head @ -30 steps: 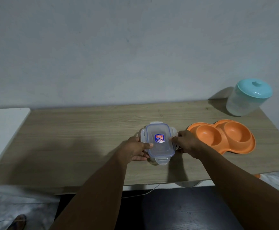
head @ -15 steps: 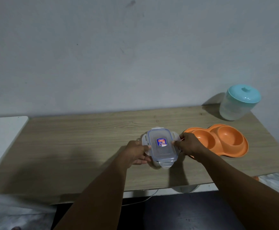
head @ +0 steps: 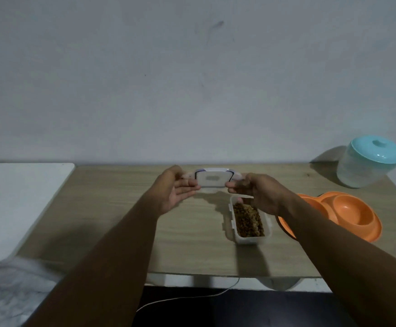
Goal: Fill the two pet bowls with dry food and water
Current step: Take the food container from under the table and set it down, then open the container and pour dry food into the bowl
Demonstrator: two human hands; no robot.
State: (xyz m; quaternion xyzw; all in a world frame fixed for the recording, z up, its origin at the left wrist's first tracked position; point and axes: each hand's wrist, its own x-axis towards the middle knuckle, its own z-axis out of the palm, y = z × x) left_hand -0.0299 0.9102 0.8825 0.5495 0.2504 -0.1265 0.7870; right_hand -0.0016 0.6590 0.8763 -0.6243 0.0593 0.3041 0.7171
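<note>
Lid [head: 212, 181] lifted clear above the wooden table [head: 112, 208], tilted with its underside toward the camera, pinched at one short end by the left hand [head: 177, 191] and at the other by the right hand [head: 257, 192], fingers closed on its edges. Open clear container [head: 248, 220] of brown dry food [head: 248, 219] resting on the table just below and beside the right hand, partly hidden by that wrist. Orange double pet bowl [head: 340, 214] further right, behind the right forearm, both wells bare. Teal-lidded jar [head: 367, 161] at the far right corner, well apart from both hands.
</note>
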